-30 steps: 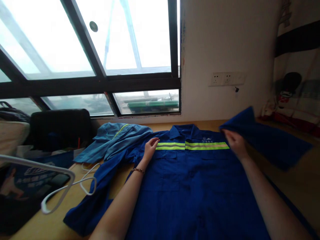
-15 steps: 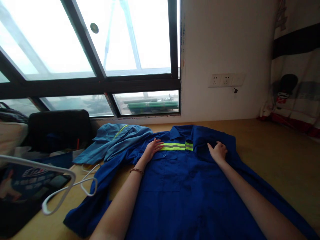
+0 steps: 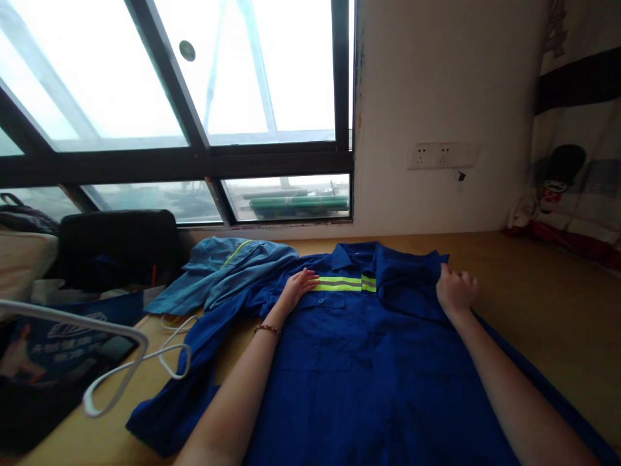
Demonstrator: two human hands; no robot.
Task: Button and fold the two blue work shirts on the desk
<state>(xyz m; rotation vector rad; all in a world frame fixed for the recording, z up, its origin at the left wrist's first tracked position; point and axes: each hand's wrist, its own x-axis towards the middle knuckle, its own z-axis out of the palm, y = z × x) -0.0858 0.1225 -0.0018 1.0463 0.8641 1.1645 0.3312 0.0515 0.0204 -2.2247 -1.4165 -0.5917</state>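
A dark blue work jacket (image 3: pixel 349 336) with a yellow-green reflective stripe lies spread on the wooden table, its collar toward the window. My left hand (image 3: pixel 297 288) rests flat on its chest at the left end of the stripe, fingers stretched out. At the right shoulder, my right hand (image 3: pixel 456 289) is closed on the jacket's cloth, which is bunched and folded beside it. The sleeve on the left reaches down over the table; the one on the right is partly hidden behind my forearm.
A lighter blue garment (image 3: pixel 242 268) lies crumpled behind the left sleeve. A white cable (image 3: pixel 165 353) loops over the left table edge. A black chair back (image 3: pixel 119 243) and bags stand at the left. Window, wall sockets (image 3: pixel 444 155) and a curtain (image 3: pixel 577 155) border the table.
My right hand has moved outward to the right, from the chest to the shoulder edge, and closed on the cloth. My left hand has stayed on the stripe.
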